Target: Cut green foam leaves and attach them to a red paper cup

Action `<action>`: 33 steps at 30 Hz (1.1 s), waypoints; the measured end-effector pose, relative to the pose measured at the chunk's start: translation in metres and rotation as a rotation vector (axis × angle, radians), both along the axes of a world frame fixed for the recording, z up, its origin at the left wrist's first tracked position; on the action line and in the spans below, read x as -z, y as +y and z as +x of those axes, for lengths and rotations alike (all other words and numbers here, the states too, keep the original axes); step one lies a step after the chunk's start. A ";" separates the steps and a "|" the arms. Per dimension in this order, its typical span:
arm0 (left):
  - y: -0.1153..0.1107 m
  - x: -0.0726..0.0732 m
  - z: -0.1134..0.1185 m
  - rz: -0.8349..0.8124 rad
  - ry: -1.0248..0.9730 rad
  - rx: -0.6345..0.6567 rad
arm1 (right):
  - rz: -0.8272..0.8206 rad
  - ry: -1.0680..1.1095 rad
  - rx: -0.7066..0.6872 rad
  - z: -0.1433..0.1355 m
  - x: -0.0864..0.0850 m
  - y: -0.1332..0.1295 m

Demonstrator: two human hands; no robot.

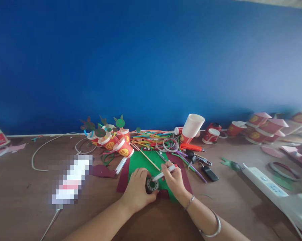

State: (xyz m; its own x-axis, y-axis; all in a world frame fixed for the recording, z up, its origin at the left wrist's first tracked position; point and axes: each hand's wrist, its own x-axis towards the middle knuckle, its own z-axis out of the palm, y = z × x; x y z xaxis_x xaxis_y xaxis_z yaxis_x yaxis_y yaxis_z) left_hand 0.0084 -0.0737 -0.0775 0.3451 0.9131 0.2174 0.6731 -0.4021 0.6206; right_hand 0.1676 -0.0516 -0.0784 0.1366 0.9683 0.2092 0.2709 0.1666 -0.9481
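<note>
Over the tabletop (22,207), the left hand (135,190) holds a dark-sided round roll (149,186), fingers curled around it, while the right hand (176,183), to its right, has fingers pinching a white marker (160,175) slanted down-left, tip at the roll's face.

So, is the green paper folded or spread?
Spread: the visible part of the green paper lies flat, with no fold showing. The left hand hides some of it.

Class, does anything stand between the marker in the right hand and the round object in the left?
Nothing visible does: the right hand holds the marker with its tip at the round object; whether they touch is unclear.
</note>
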 end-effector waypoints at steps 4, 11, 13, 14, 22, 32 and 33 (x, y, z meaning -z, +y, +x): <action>0.000 0.001 0.000 0.002 0.007 -0.001 | -0.004 0.002 -0.007 0.000 0.000 -0.001; -0.001 0.000 0.000 0.014 0.016 0.006 | -0.019 0.000 -0.016 -0.002 -0.005 -0.002; -0.001 -0.001 0.000 0.021 0.018 0.004 | -0.019 -0.010 -0.022 -0.003 -0.005 -0.002; -0.001 -0.001 0.000 0.024 0.019 0.002 | -0.019 -0.018 -0.027 -0.003 -0.004 -0.002; -0.001 0.001 0.000 0.038 0.028 0.004 | -0.052 -0.069 -0.092 -0.001 0.004 -0.002; -0.001 -0.001 0.000 0.033 0.024 0.005 | -0.046 -0.159 -0.117 -0.002 0.003 -0.003; -0.001 -0.001 0.000 0.034 0.025 0.005 | -0.044 -0.167 -0.118 -0.002 0.003 -0.003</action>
State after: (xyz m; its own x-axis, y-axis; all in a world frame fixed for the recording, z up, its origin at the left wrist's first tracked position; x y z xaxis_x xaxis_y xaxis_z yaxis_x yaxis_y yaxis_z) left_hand 0.0083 -0.0746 -0.0768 0.3552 0.9036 0.2394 0.6862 -0.4260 0.5896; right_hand 0.1653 -0.0541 -0.0814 -0.0115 0.9843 0.1763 0.4056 0.1657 -0.8989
